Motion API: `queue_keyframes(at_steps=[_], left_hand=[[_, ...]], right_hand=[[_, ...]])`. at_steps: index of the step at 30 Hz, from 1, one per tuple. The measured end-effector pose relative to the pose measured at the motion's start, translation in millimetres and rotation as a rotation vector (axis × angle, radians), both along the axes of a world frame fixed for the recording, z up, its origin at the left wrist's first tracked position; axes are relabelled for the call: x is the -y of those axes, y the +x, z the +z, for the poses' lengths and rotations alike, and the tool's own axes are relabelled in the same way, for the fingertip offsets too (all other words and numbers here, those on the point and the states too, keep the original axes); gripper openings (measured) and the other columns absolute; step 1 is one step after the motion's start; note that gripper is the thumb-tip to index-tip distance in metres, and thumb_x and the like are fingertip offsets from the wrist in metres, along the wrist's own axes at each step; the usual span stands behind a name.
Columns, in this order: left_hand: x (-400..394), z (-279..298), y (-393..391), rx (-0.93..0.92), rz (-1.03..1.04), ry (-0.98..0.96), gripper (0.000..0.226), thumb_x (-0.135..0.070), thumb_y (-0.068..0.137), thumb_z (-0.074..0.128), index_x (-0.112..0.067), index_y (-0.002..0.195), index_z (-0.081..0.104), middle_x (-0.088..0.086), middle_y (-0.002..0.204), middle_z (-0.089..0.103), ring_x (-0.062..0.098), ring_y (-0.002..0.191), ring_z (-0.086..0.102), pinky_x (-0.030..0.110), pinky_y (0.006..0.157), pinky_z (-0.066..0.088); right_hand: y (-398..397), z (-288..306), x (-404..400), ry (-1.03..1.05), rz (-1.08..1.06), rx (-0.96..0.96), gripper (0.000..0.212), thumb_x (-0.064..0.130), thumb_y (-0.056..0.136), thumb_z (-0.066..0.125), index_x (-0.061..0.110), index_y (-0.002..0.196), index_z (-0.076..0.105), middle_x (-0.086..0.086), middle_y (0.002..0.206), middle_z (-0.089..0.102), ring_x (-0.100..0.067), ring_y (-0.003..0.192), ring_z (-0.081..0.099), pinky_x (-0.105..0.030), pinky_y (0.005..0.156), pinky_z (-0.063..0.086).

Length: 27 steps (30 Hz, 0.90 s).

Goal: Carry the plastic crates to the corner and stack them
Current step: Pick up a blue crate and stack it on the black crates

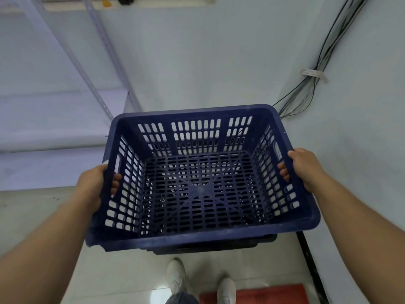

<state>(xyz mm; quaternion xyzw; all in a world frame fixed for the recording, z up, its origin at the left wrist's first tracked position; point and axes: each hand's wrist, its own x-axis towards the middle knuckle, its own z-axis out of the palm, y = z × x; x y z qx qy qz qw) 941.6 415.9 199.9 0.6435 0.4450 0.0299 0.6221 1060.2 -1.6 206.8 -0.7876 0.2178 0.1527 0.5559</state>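
Forearms outstretched; left hand (92,185), right hand (303,167) fingers hooked through blue crate (203,232) side handles.

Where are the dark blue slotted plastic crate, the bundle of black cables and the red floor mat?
dark blue slotted plastic crate (198,190): head view, centre of its floor.
bundle of black cables (315,72): head view, at the tie.
red floor mat (271,295): head view, top surface.

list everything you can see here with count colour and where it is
crate: one, dark blue, empty, held in mid-frame above the floor
second crate: one edge showing, dark, directly under the held one
cables: a bundle, black and grey, running down the right wall
shelf rack: one, pale, left side
mat: one, red, floor at bottom right
shoes: two, white, bottom centre
left hand: gripping the crate's left rim
right hand: gripping the crate's right rim
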Motion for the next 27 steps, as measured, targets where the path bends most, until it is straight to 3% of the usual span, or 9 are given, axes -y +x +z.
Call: queue_keyframes(at_steps=[4, 9, 27], left_hand=[[0.8, 1.4, 10.4, 0.009, -0.017, -0.012, 0.026, -0.024, 0.096, 0.039, -0.007, 0.103, 0.057, 0.008, 0.070, 0.056, 0.018, 0.054, 0.046, 0.024, 0.041, 0.040], [0.5, 5.6, 15.1, -0.029, -0.061, -0.039, 0.029, -0.026, 0.098, 0.036, -0.008, 0.085, 0.055, 0.010, 0.070, 0.054, 0.020, 0.056, 0.045, 0.019, 0.037, 0.039], [1.5, 6.4, -4.3, -0.044, -0.035, -0.024, 0.028, -0.025, 0.098, 0.038, -0.004, 0.106, 0.055, 0.012, 0.073, 0.055, 0.021, 0.057, 0.046, 0.019, 0.034, 0.040]], right_hand=[[2.5, -0.3, 3.7, -0.005, -0.021, -0.013, 0.036, 0.015, 0.102, 0.029, -0.004, 0.129, 0.043, -0.018, 0.073, 0.054, -0.027, 0.054, 0.046, -0.032, 0.047, 0.038], [4.4, 1.3, 3.9, -0.007, -0.022, -0.044, 0.036, 0.015, 0.103, 0.028, -0.003, 0.130, 0.042, -0.019, 0.073, 0.054, -0.028, 0.055, 0.046, -0.033, 0.048, 0.038], [-12.1, 2.4, 6.5, -0.034, 0.002, -0.055, 0.033, 0.015, 0.102, 0.029, -0.001, 0.124, 0.046, -0.020, 0.076, 0.056, -0.027, 0.056, 0.048, -0.035, 0.049, 0.041]])
